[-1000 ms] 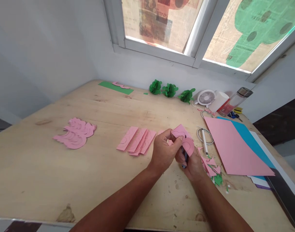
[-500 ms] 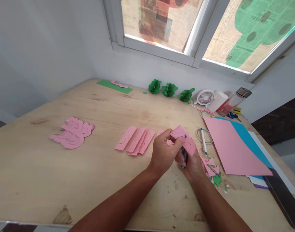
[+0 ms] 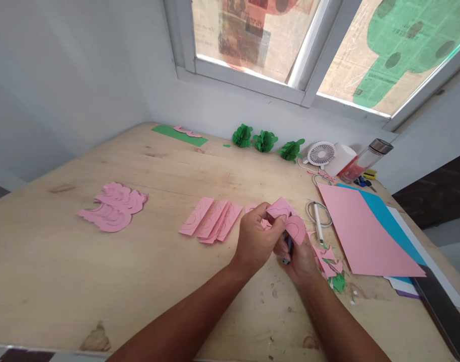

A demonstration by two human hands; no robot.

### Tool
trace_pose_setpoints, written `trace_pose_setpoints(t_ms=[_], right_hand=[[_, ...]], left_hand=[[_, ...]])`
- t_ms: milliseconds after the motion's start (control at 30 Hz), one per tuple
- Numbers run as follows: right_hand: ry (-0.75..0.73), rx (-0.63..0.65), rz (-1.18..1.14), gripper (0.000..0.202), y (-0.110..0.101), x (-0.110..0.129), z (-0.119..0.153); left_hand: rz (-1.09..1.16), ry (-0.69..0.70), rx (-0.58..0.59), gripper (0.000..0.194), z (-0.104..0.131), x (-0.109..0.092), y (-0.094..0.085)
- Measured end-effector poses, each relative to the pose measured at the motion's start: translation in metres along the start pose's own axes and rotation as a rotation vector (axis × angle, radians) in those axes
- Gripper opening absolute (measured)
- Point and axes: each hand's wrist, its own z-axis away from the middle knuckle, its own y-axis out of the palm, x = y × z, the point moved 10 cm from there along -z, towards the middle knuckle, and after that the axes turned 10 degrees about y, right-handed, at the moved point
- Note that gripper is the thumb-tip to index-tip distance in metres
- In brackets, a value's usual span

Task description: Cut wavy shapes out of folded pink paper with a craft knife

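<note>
Ideally, the left hand (image 3: 254, 236), grip pinching curve-marked pink paper (image 3: 295, 227), turns it slowly while the right hand (image 3: 301, 259), grip round blue-handled scissors (image 3: 286, 251), makes short, even snips

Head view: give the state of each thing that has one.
Held paper: partly cut
Scissors: opening hidden
Left hand: pinching paper
Right hand: gripping scissors
Strips: marked, uncut
Shapes: cut out, piled
Scraps: loosely heaped
Pen: lying flat
Fan: upright; running unclear
Bottle: capped
Green figures: fanned open
</note>
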Motion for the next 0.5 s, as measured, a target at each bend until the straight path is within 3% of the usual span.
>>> trace_pose_setpoints(t_ms=[500], right_hand=[[-0.005, -0.046, 0.018, 0.046, -0.0055, -0.0024, -0.0007]], left_hand=[[-0.007, -0.009, -0.016, 0.009, 0.0, 0.0001, -0.0009]])
